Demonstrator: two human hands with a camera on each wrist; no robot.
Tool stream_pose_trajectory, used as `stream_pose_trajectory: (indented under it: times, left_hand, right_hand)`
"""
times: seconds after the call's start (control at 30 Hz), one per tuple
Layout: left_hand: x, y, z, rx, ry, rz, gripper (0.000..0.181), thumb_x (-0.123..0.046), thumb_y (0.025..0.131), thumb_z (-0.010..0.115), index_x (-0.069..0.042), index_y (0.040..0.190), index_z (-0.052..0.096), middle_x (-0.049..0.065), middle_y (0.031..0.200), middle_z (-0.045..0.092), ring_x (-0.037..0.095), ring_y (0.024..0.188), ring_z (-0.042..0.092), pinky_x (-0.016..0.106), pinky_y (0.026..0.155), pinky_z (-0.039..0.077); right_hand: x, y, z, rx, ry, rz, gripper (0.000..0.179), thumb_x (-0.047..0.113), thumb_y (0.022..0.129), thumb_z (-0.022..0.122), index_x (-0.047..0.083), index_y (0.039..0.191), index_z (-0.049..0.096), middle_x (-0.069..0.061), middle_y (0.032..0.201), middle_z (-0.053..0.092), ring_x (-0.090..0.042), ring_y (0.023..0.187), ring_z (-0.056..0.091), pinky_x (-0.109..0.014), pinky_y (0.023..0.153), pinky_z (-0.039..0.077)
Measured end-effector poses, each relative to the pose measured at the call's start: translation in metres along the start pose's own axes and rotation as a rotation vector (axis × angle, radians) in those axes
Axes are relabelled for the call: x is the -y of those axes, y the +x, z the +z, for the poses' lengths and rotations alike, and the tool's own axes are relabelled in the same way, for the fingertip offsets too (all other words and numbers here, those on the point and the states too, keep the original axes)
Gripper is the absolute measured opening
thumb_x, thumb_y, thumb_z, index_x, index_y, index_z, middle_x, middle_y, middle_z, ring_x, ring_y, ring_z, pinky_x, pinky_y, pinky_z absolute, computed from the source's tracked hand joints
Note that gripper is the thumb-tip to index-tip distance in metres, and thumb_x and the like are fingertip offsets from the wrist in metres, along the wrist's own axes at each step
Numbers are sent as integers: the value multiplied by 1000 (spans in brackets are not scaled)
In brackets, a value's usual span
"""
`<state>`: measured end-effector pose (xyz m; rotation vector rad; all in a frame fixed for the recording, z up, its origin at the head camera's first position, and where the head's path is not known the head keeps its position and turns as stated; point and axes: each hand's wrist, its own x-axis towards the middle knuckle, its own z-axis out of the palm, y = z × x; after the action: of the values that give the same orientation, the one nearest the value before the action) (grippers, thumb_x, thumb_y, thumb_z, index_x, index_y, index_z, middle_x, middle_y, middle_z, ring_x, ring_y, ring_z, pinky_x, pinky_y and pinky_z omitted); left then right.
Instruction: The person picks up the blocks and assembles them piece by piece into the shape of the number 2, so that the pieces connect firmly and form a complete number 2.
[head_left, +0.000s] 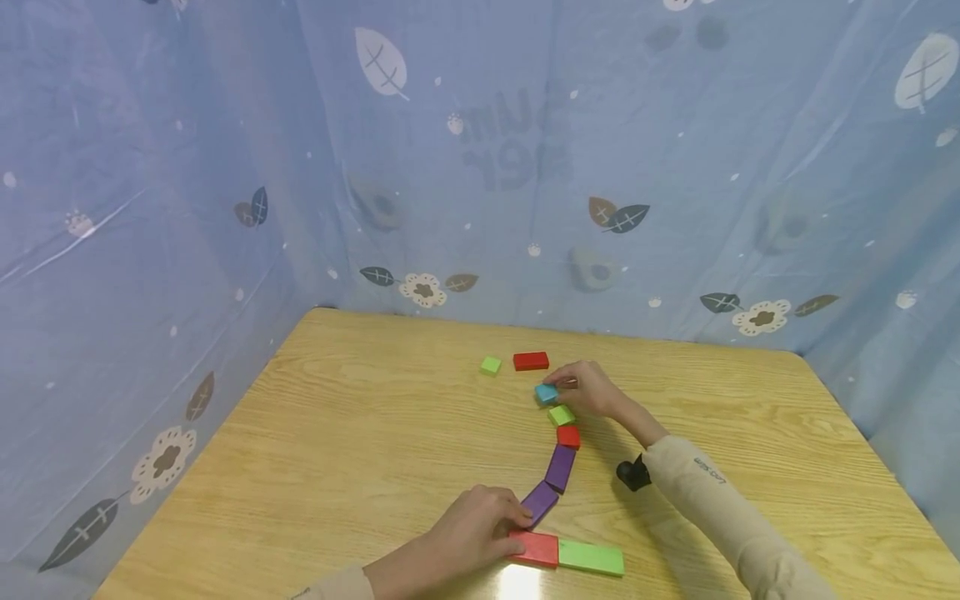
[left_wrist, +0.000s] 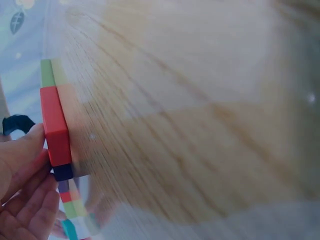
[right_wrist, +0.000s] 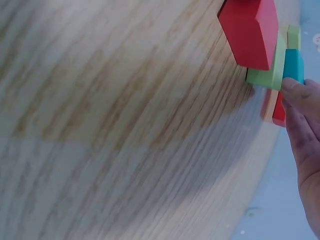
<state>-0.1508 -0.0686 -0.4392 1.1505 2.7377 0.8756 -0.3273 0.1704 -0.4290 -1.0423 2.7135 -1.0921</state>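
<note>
A curved row of flat blocks runs up the wooden table. My right hand [head_left: 592,390] pinches a blue block [head_left: 546,394] between thumb and fingertips, at the far end of the row, just beyond a green block [head_left: 560,416]. A small red block [head_left: 568,437] and two purple blocks, the upper [head_left: 560,468] and the lower [head_left: 541,502], follow. Near the front, my left hand [head_left: 476,527] holds the left end of a longer red block [head_left: 536,550], fingertips right at the lower purple block. In the left wrist view, the thumb lies against that red block [left_wrist: 55,127].
A long green block [head_left: 591,557] adjoins the front red block on its right. Beyond the row lie a loose green block [head_left: 491,366] and a dark red block [head_left: 531,361]. A black object [head_left: 633,474] shows beside the right sleeve. Blue patterned curtains [head_left: 480,167] surround the table [head_left: 337,433].
</note>
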Motion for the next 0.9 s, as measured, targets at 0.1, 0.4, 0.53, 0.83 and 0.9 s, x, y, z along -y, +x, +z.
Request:
stream_pose_trajectory:
  times: [0.1,0.4,0.53,0.83,0.9]
  left_hand:
    - [0,0,0,-3,4,9,25,-19,76,81,-12,99,77,-8,96,70,-1,89,61,10,75,45]
    - [1,0,2,-22,15,35,25,-20,75,82,-11,98,77,-8,95,70,-2,88,61,9,74,45]
    - [1,0,1,-25,14,33,25,-19,75,82,-11,99,77,-7,95,70,-3,87,60,8,72,44]
    - [2,0,0,-23,10,24,25,-18,75,82,-11,99,77,-7,96,70,-4,85,59,7,71,43]
    - [2,0,1,-25,5,27,25,-18,75,82,-11,99,77,-6,95,71,-5,84,58,5,70,42]
  right_hand:
    - [-3,2,-2,9,-14,-48,24,-10,78,71,-9,103,70,-23,103,68,-38,97,65,-40,80,54]
    - [-9,8,-2,126,-34,-147,27,-18,79,65,-9,104,69,-22,102,69,-38,96,65,-42,81,54]
    - [-9,9,-2,151,-61,-151,29,-19,78,65,-8,104,70,-21,103,69,-37,95,66,-40,79,55]
    - [-8,10,-1,166,-70,-138,30,-18,79,65,-7,107,69,-21,105,69,-36,96,66,-37,79,55]
    - [-9,10,1,169,-61,-133,31,-18,79,64,-7,108,69,-21,106,69,-36,97,66,-38,80,55]
